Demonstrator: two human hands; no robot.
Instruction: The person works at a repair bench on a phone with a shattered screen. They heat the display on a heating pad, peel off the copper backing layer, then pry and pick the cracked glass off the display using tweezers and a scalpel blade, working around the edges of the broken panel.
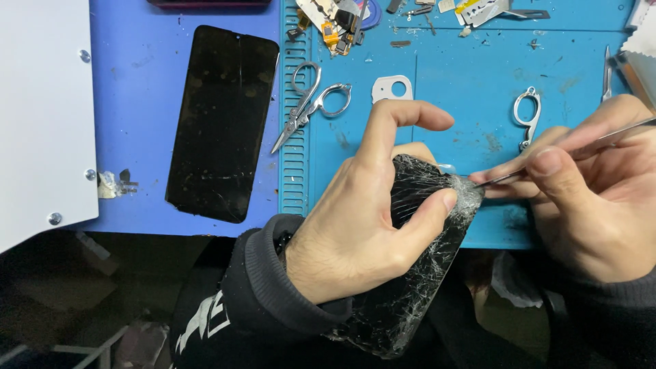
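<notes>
Two hands shared the work at the near edge of the blue silicone repair mat (478, 89). My left hand (362, 225) was closed around the shattered black glass phone screen (417, 273), thumb pressed on the cracked face near its top corner, fingers wrapped behind, index finger lifted clear. The screen was held tilted above the mat edge, its lower end toward my dark sleeve.

My right hand (588, 198) pinched a thin steel pry tool (547, 160) between thumb and fingers in a narrow grip. The tip met the screen's upper corner, where the cracks were densest and whitest.

I judged the panel light and thin but very fragile: its webbed surface would probably shed splinters and flex rather than stay stiff. I judged the safest hold to be along the long edges and the back, away from the crushed corner, with light thumb pressure only. The slim tool looked rigid and liable to slip on glass, so a short grip near the tip suited it.

Elsewhere on the mat lay an intact black rectangular phone panel (222, 123), well apart to the left, small steel folding scissors (311, 102) just beside it, and a white camera-frame plate (392, 89).
</notes>
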